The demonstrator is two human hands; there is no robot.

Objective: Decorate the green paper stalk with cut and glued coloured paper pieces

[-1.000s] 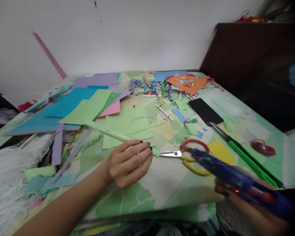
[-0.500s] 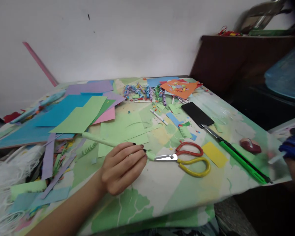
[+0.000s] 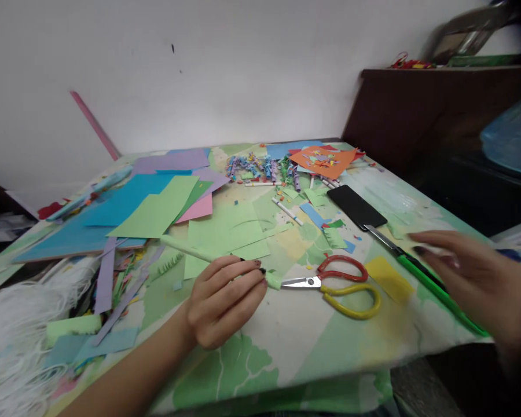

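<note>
My left hand [image 3: 228,301] is closed on a thin light green paper roll [image 3: 189,248], whose far end points left over the paper scraps. Its near end [image 3: 273,281] shows past my fingertips, by the tips of the scissors [image 3: 310,282] with a red and a yellow handle loop. My right hand [image 3: 477,284], blurred, hovers over the green utility knife [image 3: 425,284], fingers stretched out and thumb apart, with nothing visible in it. A small yellow paper piece [image 3: 389,279] lies between the scissors and the knife.
A black phone [image 3: 356,207] touches the knife's blade tip. Coloured paper sheets [image 3: 151,208] spread at the left, with white string [image 3: 21,324] in front. Markers [image 3: 287,211], curled strips [image 3: 264,167] and an orange sheet [image 3: 325,161] lie farther back. A wall stands behind.
My right hand has come in from the right edge over the knife; the dark blue object with a pale tip it was at is no longer in it. My left hand keeps its hold.
</note>
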